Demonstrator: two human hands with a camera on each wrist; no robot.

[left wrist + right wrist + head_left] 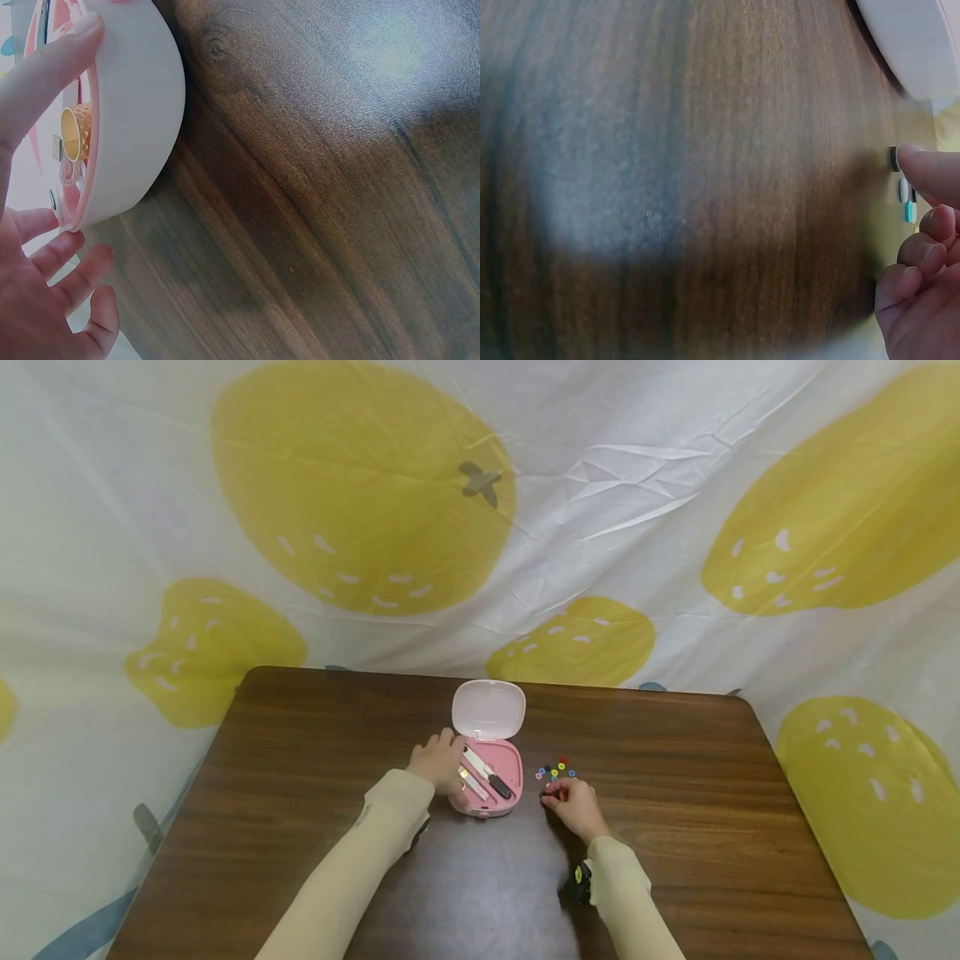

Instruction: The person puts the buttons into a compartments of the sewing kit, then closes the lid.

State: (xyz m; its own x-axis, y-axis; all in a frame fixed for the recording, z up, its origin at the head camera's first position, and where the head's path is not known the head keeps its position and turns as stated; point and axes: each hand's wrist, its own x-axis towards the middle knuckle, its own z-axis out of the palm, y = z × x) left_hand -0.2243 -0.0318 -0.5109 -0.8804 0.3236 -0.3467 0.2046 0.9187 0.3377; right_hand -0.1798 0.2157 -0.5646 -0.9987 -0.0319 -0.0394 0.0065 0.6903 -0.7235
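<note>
An open pink case [501, 777] lies mid-table with its pale lid [488, 708] standing up behind. It holds a dark-handled tool, white strips and a gold thimble [73, 133]. My left hand [441, 763] rests at the case's left side. Its thumb [52, 67] lies on the rim of the case wall [131, 112], and the other fingers [64, 289] are spread and relaxed. My right hand [573, 806] sits right of the case with its fingers curled. Its fingertip [928, 166] pinches a small black disc [894, 158] on the wood.
A cluster of several small coloured discs [557, 771] lies just beyond my right hand, with a white one [904, 190] and a teal one [910, 212] closest. The dark wooden table [300, 793] has rounded corners. A white cloth [570, 527] with yellow fruit shapes hangs behind it.
</note>
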